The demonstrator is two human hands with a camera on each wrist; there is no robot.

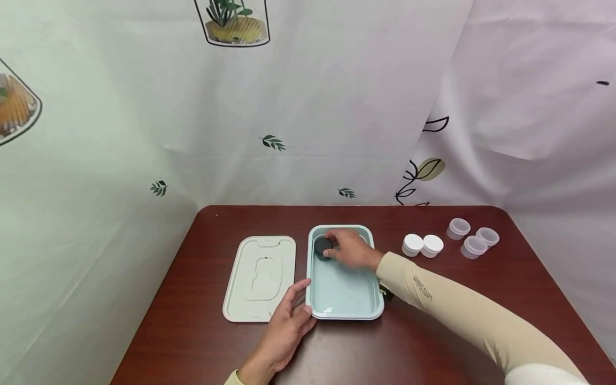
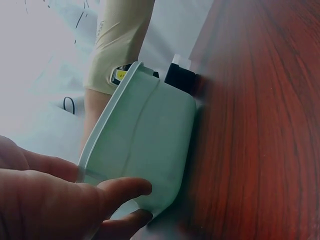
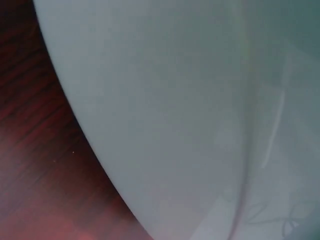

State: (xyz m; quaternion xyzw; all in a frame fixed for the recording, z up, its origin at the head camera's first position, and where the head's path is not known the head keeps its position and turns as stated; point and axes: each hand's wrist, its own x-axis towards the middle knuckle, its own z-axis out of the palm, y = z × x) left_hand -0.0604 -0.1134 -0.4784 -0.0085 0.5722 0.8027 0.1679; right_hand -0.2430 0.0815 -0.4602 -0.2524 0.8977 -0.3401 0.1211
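A pale blue-green rectangular container (image 1: pixel 345 291), lidless, stands on the table, its outer wall (image 2: pixel 150 125) filling much of the left wrist view. In its far left corner is a small black round pot (image 1: pixel 322 247). My right hand (image 1: pixel 351 248) reaches in from the right and pinches this pot between thumb and fingers. Against the container's near left side, my left hand (image 1: pixel 289 323) rests its fairly straight fingers (image 2: pixel 125 192) on the outside. The right wrist view holds only a blurred pale container wall (image 3: pixel 150 115); the right hand does not show there.
Left of the container lies a flat white lid (image 1: pixel 262 278). To the right stand two white-lidded pots (image 1: pixel 422 245), and beyond them several translucent cups (image 1: pixel 474 247). The brown table (image 1: pixel 183 321) meets a patterned cloth (image 1: pixel 308 107) at the back.
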